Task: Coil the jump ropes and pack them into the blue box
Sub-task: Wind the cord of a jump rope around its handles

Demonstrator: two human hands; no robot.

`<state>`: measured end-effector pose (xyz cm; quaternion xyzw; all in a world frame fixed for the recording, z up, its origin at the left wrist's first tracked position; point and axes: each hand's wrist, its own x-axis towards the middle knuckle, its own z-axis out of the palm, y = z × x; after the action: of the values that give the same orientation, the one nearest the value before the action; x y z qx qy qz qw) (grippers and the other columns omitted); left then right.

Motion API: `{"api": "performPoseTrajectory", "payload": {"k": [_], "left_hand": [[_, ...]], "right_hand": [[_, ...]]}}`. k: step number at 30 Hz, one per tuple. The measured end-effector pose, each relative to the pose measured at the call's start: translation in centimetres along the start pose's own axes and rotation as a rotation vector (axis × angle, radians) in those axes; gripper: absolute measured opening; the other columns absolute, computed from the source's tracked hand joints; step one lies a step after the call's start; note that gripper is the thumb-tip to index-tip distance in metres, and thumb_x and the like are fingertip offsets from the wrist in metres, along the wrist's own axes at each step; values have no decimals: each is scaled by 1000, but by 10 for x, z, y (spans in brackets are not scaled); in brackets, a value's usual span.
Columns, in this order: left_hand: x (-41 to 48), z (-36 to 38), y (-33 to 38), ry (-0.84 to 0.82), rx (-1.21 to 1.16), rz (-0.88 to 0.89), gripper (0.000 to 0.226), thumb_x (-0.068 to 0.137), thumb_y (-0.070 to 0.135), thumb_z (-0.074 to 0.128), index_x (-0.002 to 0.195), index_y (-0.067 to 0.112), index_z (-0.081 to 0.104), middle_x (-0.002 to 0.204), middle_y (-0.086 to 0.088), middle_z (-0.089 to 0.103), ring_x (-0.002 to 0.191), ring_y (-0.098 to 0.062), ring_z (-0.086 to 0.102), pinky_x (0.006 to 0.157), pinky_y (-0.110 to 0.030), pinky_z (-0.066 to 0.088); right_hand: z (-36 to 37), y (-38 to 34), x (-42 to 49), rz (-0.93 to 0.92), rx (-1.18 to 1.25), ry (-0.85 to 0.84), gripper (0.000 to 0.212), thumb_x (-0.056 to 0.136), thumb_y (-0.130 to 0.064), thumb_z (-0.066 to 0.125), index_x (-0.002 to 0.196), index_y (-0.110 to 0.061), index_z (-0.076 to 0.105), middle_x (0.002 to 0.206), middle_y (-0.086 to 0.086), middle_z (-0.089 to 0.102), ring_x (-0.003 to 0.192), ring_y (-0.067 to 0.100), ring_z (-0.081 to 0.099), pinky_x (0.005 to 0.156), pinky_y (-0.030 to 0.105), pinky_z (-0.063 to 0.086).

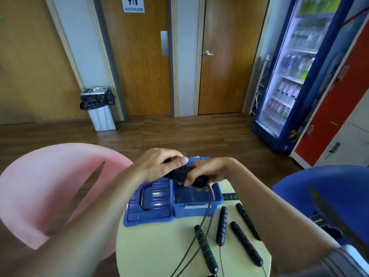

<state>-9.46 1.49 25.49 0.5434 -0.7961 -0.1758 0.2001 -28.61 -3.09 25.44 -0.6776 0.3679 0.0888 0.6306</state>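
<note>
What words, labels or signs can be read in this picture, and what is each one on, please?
"RESTROOM": on the white sign on the wooden door, under figure pictograms.
Labels on the bottles in the drinks fridge: too blurred to read.
On the blue box and the jump rope handles: no text visible.

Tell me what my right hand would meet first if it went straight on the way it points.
Probably the left hand: the right hand points leftward across the open blue box, both gripping the same coiled jump rope. Depth is unclear.
</note>
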Motion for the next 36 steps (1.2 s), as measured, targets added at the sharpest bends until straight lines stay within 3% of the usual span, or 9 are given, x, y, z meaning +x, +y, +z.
{"api": "performPoseTrajectory", "payload": {"k": [4,8,13,18,21,25,28,31,36], "left_hand": [[0,-13,6,-167,144,-33,92,47,100,33,108,38,63,103,13,68,98,-11,60,86,-39,48],[-7,-13,14,-159,208,-75,77,36,84,59,95,35,57,91,12,64,85,-13,58,76,-39,51],[-14,-3,7,-140,149,-4,66,43,85,63,87,38,51,85,14,62,76,-10,57,67,-32,49],[-20,11,2,-33,-99,-2,58,50,78,71,91,37,62,85,17,69,80,-6,64,75,-39,53],[-21,13,-2,-14,-299,-70,54,47,69,78,92,41,67,82,20,70,79,1,65,79,-28,53],[-20,17,-12,48,-647,-210,92,28,78,79,89,10,63,65,-1,54,50,-10,48,52,-24,41],[-14,18,-4,121,-916,-243,84,42,73,77,88,6,59,61,-4,51,43,-10,46,44,-22,40],[-5,11,4,229,-1099,-275,64,64,68,56,88,8,56,65,-6,49,41,-12,47,42,-22,42],[17,-5,21,310,-1457,-263,97,51,90,41,98,7,54,70,-5,51,55,-17,50,49,-26,46]], "right_hand": [[-17,-15,-5,31,16,-137,32,57,-30,69,83,-13,63,63,-2,56,49,8,50,40,15,37],[-23,-27,-6,76,-12,-230,42,62,-31,66,98,-9,59,65,-2,58,48,7,50,40,14,38],[-19,-41,-5,163,-87,-254,39,67,-30,66,98,-9,58,64,-3,57,47,6,49,41,13,39],[-10,-52,-9,188,-116,-173,29,82,-35,56,96,-9,58,62,-2,58,43,5,48,38,12,38],[-11,-57,-17,122,-34,-35,62,90,-63,40,106,-7,61,75,6,63,49,8,52,40,13,43],[-18,-52,-23,-66,207,198,98,82,-81,20,121,2,55,76,9,66,52,13,54,45,17,45],[-9,-49,-22,-162,439,299,82,83,-79,20,93,-8,58,60,1,55,54,15,55,54,22,44],[9,-53,-23,-262,596,416,68,92,-69,19,81,-14,57,50,-5,43,52,17,53,57,27,42],[52,-56,-17,-354,541,467,51,99,-50,32,65,-17,50,50,-6,37,46,14,43,54,25,44]]}}
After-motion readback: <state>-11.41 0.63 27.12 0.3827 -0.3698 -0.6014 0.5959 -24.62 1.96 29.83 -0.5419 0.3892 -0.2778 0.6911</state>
